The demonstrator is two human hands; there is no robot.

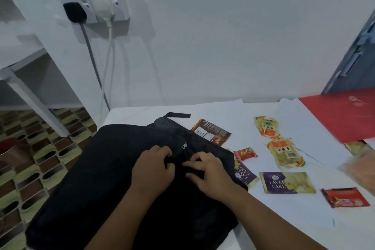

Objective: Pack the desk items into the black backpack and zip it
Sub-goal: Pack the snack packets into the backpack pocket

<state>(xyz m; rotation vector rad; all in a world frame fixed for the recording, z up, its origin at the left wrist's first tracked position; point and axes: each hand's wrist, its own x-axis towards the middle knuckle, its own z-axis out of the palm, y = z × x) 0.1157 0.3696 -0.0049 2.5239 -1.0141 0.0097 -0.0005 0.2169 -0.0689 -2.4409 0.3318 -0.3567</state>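
The black backpack (113, 184) lies flat over the table's (284, 227) left edge, long axis running from the near-left corner toward the back, its top handle pointing at the wall. Left hand (152, 170) and right hand (207, 172) sit side by side on its upper part, fingers curled, pinching the black fabric. To the right, well apart, lie the purple layer cake packet (287, 182) and the red snack bar (345, 197).

Backpack (113, 178) lower left of frame, on the desk (284, 225). Both hands (154, 170) (207, 172) atop it. Snack packets (287, 182) right of it; folder (343, 115) far right.
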